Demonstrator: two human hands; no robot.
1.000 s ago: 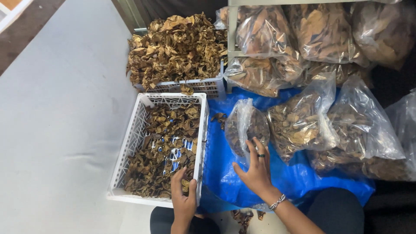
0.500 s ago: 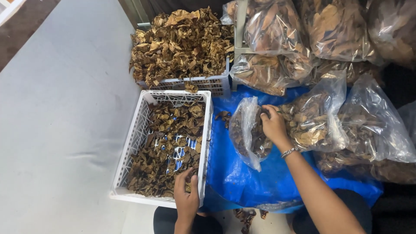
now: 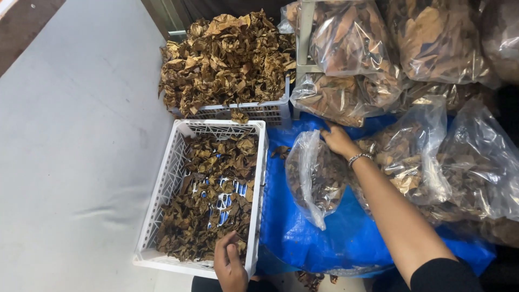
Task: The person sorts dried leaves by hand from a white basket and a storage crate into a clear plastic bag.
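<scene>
Near the bottom edge, your left hand rests on the near rim of the white crate, fingers curled loosely over dried brown leaves; whether it grips any leaf cannot be told. Crate: partly filled, blue showing through the leaves at its middle. It sits on a grey floor.

Right of the crate, your right hand, with a bracelet at the wrist, reaches to the far side of an open clear bag of leaves, fingers bent down at its mouth; how far they close cannot be told. The bag lies on a blue sheet, just beside the crate.

Beyond the crate: a second crate, heaped high with leaves. To the right and behind: more filled clear bags, stacked touching one another.
</scene>
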